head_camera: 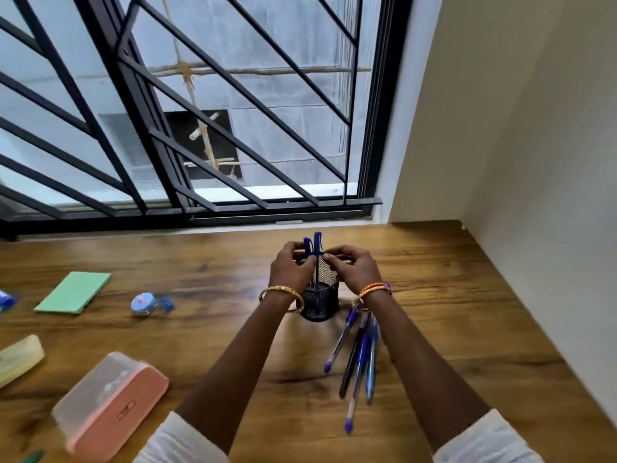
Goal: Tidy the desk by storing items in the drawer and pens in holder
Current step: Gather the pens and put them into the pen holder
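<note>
Both hands meet at the rim of the black mesh holder [320, 302]: the left hand [289, 267] pinches an upright blue pen [307, 253], the right hand [352, 269] pinches the rim. Loose pens [359, 359] lie just toward the person, under the right wrist, long axes pointing toward the holder

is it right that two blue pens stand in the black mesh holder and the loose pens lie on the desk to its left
Not quite. The head view shows two blue capped pens standing in the black mesh pen holder, but the loose pens lie on the wooden desk to its right, not left.
</note>
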